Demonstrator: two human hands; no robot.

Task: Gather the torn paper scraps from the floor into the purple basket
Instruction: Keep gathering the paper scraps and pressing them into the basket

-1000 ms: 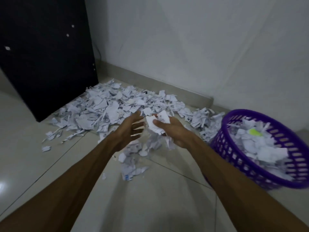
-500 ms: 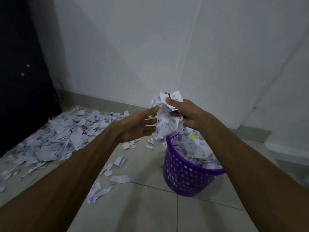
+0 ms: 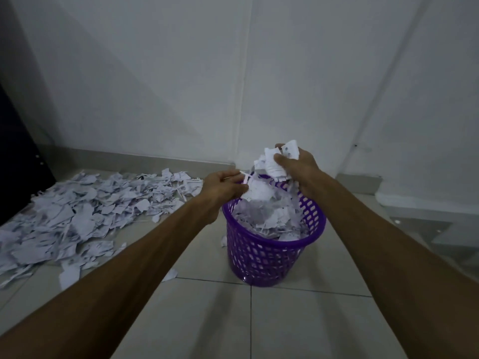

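The purple basket [image 3: 261, 257] stands upright on the tiled floor, heaped with white torn paper scraps [image 3: 269, 216]. Above its far rim my right hand [image 3: 298, 161] grips a bunch of scraps [image 3: 274, 161]. My left hand [image 3: 223, 186] is over the basket's left rim, its fingers curled round more scraps [image 3: 255, 190] that hang into the basket. A wide pile of torn scraps [image 3: 77, 213] covers the floor to the left.
A few loose scraps [image 3: 169, 275] lie on the tiles by the basket's foot. The white wall and its skirting run behind. A dark panel [image 3: 18, 161] stands at the far left. A raised step [image 3: 420, 206] sits at the right.
Both hands have carried the bunch of scraps from the floor pile to above the basket. The view has swung right, so the basket now sits at centre.
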